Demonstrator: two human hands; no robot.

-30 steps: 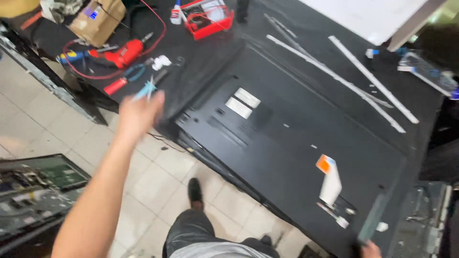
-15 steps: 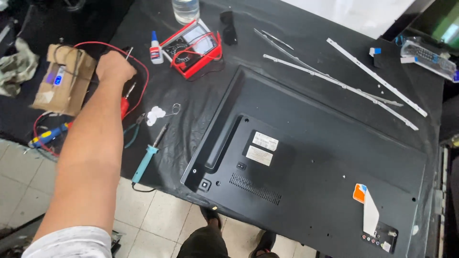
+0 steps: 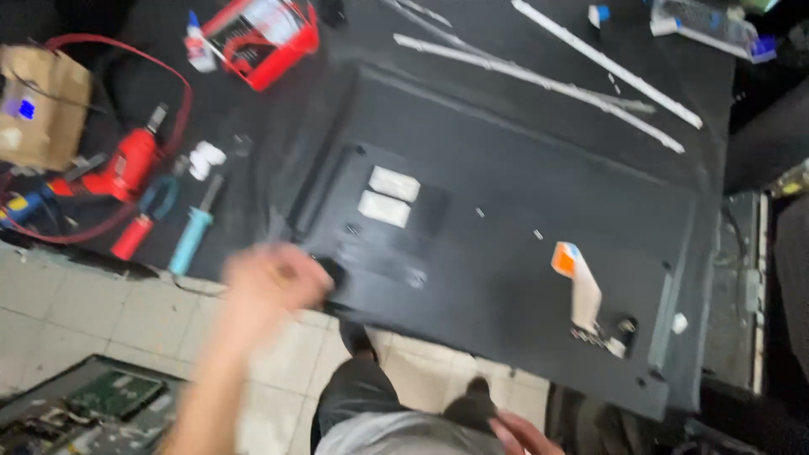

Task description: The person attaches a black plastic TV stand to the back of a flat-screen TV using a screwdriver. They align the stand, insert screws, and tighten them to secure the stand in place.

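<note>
at the near edge, part of the right hand [image 3: 516, 431] is seen low in the frame; its grip cannot be told. the left hand [image 3: 274, 276], blurred, is curled at the near left corner of the black tv back panel [image 3: 506, 253], something dark seemingly under its fingers, though what is grasped cannot be told. the panel lies flat on the black table [image 3: 253, 152]. left of the hand a teal-handled tool [image 3: 192, 239] and a red tool [image 3: 126, 164] are laid. farther off, 2 white strips [image 3: 539, 80] are seen beyond the panel.

Black television back [image 3: 506, 253] — white labels [image 3: 389, 195], orange tab [image 3: 565, 259] — red power tool [image 3: 126, 164].
</note>
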